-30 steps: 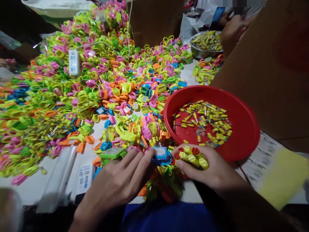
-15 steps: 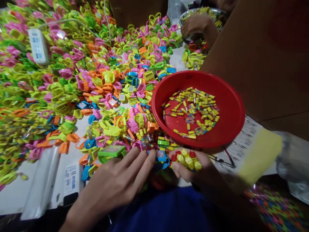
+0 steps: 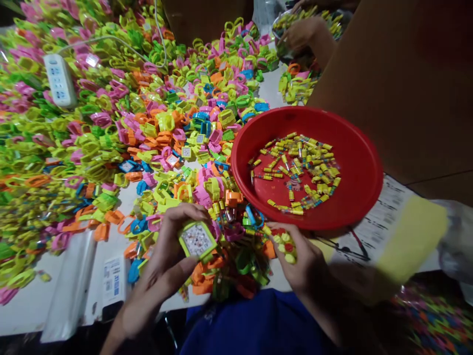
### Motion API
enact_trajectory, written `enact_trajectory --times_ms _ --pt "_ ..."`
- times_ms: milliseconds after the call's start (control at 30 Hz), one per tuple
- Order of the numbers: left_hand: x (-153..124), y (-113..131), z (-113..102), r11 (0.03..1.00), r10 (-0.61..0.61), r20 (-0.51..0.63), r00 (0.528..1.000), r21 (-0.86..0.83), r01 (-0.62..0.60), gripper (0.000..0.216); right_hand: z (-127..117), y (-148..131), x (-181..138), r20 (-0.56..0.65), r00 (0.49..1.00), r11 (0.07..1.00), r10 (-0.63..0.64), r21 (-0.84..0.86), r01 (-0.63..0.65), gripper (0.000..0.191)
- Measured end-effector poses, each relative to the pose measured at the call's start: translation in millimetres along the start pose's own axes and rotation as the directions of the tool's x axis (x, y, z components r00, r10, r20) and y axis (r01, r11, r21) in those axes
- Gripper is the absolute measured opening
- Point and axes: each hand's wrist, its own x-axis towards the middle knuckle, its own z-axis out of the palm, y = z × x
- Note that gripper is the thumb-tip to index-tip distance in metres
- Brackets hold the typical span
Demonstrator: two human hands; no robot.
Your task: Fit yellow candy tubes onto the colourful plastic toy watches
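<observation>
My left hand (image 3: 162, 261) holds up a lime-green square plastic piece (image 3: 197, 240) with a speckled white face, pinched between fingers and thumb. My right hand (image 3: 297, 259) is curled around a small bunch of yellow tubes with red caps (image 3: 284, 244), partly hidden and blurred by the fingers. That hand sits just below the rim of a red plastic basin (image 3: 354, 197), which holds many loose yellow tubes (image 3: 295, 172). Between my hands lies a heap of orange and green plastic rings (image 3: 236, 271).
Several mounds of pink, lime, orange and blue plastic rings (image 3: 111, 123) cover the white table (image 3: 70, 266). A power strip (image 3: 59, 81) lies on them. At the top right, a co-worker's hand (image 3: 299, 37) reaches into a steel bowl (image 3: 283, 27). A cardboard panel (image 3: 388, 84) stands at right.
My left hand has lifted the green square piece off the heap and turned its face upward. My right hand has shifted slightly, and the basin has stayed nearly in place.
</observation>
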Motion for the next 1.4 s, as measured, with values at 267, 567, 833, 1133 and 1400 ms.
enact_trajectory --times_ms 267,567,833,1133,1400 --pt "0 4 35 0.961 -0.062 -0.052 0.997 -0.273 0.046 0.026 3 -23 -23 -0.033 0.972 0.973 -0.231 0.004 0.231 0.021" --pt "-5 13 72 0.919 -0.147 -0.040 0.988 -0.375 0.122 0.032 -6 -96 -5 -0.025 0.996 0.930 -0.084 0.357 0.087 0.018" --pt "-3 12 72 0.991 0.073 -0.246 0.967 -0.090 -0.098 0.039 -15 -98 12 0.208 0.946 0.776 0.248 0.542 -0.322 0.022" --pt "5 18 50 0.740 0.489 -0.097 0.867 0.572 -0.354 0.051 -38 -113 9 0.350 0.892 0.706 0.285 0.553 -0.442 0.029" --pt "0 16 41 0.496 0.566 0.216 0.796 0.682 -0.538 0.054 -46 -115 10 0.248 0.940 0.832 0.235 0.448 -0.326 0.014"
